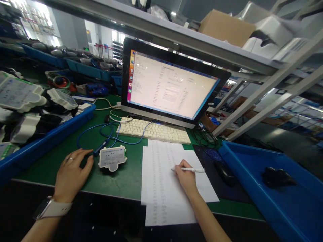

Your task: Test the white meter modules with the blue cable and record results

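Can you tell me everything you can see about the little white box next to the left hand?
The little white box looks like plastic, with a grey face turned up. Its printing is too blurry to read. There's a green strip on its right edge, small tabs at its sides, and a rounded bulge towards the person. It sits on the green tabletop. The left hand is beside it, not touching. I can't tell whether the blue cable end touches it.
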The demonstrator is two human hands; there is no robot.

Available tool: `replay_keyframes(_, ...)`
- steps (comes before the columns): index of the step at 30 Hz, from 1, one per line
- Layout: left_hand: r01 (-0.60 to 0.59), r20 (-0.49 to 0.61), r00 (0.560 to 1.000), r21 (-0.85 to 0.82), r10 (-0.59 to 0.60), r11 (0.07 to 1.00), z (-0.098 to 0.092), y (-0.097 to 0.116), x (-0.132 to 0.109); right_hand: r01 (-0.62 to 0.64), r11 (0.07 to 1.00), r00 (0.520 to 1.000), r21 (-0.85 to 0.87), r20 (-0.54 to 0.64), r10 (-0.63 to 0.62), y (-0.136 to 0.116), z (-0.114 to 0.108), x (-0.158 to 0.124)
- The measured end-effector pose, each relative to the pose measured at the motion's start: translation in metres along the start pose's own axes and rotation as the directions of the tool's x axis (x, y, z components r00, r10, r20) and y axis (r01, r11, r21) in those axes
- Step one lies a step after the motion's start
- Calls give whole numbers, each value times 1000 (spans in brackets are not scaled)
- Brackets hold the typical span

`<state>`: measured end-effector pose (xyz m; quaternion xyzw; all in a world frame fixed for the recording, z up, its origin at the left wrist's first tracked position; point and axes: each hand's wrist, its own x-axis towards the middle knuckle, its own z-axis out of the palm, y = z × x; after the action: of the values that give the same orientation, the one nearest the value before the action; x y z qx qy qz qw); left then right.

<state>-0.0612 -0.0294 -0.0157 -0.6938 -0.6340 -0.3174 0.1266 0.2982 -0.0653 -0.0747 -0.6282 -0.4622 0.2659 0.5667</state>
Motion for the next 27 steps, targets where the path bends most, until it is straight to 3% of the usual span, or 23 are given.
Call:
replay_keyframes(10,7,10,1000,13,-7,1000,-3,4,0,-34,999,998,-20,50,34,2,3,-2)
replay_keyframes(27,37,31,999,15,-38,999,-3,3,0,-3,997,1000,-78,23,5,5,0,-2)
